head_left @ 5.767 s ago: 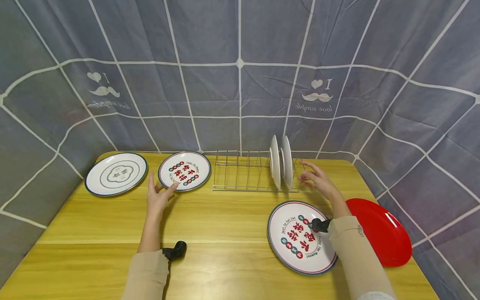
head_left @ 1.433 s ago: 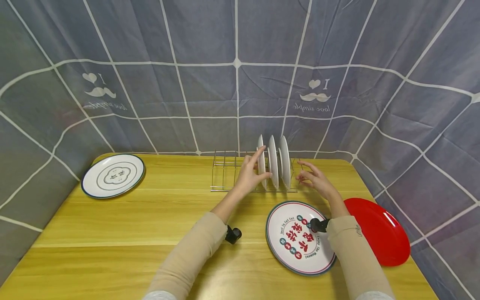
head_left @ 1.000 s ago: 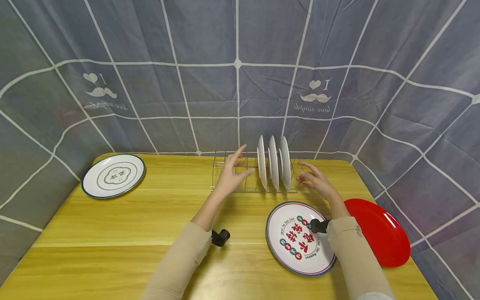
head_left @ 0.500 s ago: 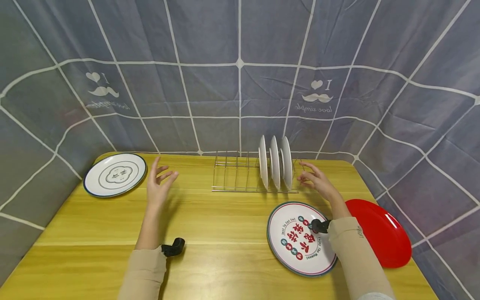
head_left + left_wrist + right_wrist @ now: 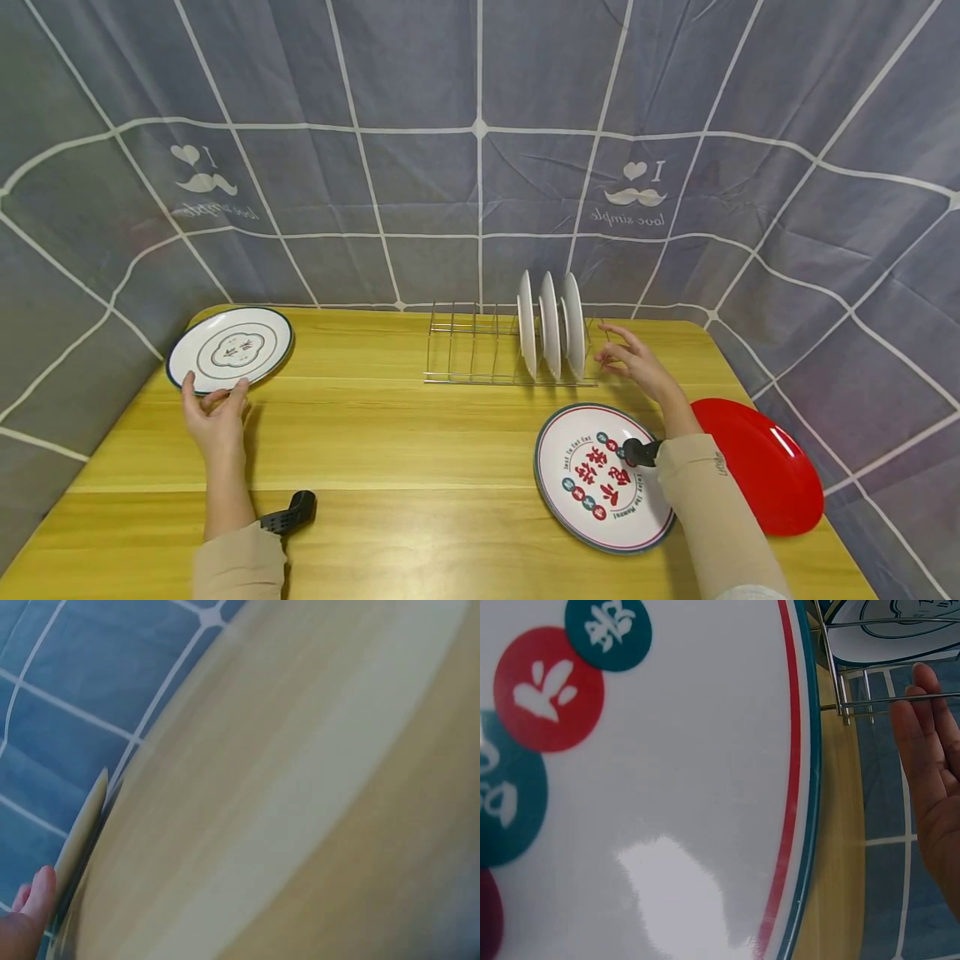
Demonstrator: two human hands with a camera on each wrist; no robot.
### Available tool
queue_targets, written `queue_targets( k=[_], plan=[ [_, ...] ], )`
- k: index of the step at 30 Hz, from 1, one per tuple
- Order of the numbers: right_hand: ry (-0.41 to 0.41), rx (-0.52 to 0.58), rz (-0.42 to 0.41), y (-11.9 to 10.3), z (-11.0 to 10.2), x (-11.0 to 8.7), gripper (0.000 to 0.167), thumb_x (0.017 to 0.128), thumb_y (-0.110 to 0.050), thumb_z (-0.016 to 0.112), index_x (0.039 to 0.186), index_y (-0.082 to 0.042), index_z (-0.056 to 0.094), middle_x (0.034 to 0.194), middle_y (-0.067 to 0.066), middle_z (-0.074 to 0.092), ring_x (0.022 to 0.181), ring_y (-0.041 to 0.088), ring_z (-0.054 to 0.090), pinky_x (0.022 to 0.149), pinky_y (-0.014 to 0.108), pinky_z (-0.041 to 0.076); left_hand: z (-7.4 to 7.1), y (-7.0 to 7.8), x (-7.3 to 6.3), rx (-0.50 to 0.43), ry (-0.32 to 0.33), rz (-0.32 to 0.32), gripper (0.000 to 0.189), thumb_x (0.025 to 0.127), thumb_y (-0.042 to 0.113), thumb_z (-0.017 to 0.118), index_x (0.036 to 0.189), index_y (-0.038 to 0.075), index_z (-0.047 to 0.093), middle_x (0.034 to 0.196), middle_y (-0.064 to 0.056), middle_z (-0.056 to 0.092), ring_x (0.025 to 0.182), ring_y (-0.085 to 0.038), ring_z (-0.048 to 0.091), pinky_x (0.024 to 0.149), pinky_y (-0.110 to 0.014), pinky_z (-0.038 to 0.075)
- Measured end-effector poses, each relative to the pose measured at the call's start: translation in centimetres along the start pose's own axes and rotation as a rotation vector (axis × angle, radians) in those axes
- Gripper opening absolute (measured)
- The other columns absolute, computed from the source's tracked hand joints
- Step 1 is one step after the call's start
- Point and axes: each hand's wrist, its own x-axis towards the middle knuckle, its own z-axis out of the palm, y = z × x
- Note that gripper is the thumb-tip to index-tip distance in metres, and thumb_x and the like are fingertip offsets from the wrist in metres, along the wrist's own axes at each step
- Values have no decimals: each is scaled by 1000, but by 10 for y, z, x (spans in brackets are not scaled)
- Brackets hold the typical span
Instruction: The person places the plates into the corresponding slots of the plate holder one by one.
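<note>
At the far left in the head view, a white plate with a dark blue rim point(image 5: 251, 329) lies on the table. My left hand point(image 5: 216, 421) is at its near edge, thumb and fingers spread at the rim; whether they bear on it is unclear. The left wrist view shows part of that hand point(image 5: 28, 919) beside the plate's edge point(image 5: 79, 832). My right hand point(image 5: 633, 362) stays at the right end of the wire dish rack point(image 5: 472, 354), fingertips at its end wires. In the right wrist view those fingers point(image 5: 915, 735) look fairly straight. Three white plates point(image 5: 528, 329) stand upright in the rack.
A white plate with red lettering point(image 5: 566, 508) lies under the right forearm. Beside it, partly behind the sleeve, is a red plate point(image 5: 780, 475). A grey gridded curtain point(image 5: 420, 183) hangs behind the wooden table point(image 5: 420, 533).
The small lettered plate left the table and now stands leftmost in the rack. My left hand let go of it, then moved left to the blue-rimmed plate. The right hand has stayed put.
</note>
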Motion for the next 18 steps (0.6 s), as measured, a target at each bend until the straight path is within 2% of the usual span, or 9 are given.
queue_targets(
  k=[4, 10, 14, 16, 18],
  plan=[
    [-2, -11, 7, -12, 5, -5, 48, 99, -10, 38, 141, 4, 20, 97, 20, 54, 86, 11, 57, 96, 59, 35, -9, 0, 9, 57, 44, -54, 85, 78, 7, 70, 145, 27, 22, 94, 0, 33, 70, -1, 47, 60, -6, 48],
    [1, -17, 14, -11, 6, -4, 48, 98, -10, 39, 141, 3, 21, 97, 20, 54, 93, 23, 56, 96, 56, 37, -15, 1, 21, 111, 42, -118, 89, 78, 10, 70, 146, 32, 17, 100, 2, 27, 83, -2, 40, 64, -6, 48],
    [1, -14, 14, -12, 6, -4, 47, 98, -9, 38, 141, 3, 21, 97, 20, 54, 95, 29, 54, 96, 57, 36, -17, 2, 31, 53, -3, -144, 91, 77, 9, 69, 146, 32, 15, 109, 1, 30, 65, 1, 54, 60, -11, 51],
    [2, -13, 14, -12, 6, -4, 47, 99, -9, 38, 141, 3, 21, 97, 20, 54, 95, 28, 55, 97, 58, 36, -18, 2, 36, 35, -38, -150, 91, 78, 8, 68, 147, 32, 13, 125, -3, 28, 55, -1, 57, 57, -12, 51],
    [4, -13, 12, -12, 5, -4, 47, 99, -10, 39, 140, 3, 21, 96, 19, 55, 94, 26, 55, 97, 58, 35, -18, 1, 41, 27, -73, -155, 91, 79, 6, 67, 147, 32, 11, 142, -6, 15, 51, -2, 57, 54, -13, 52]
  ],
)
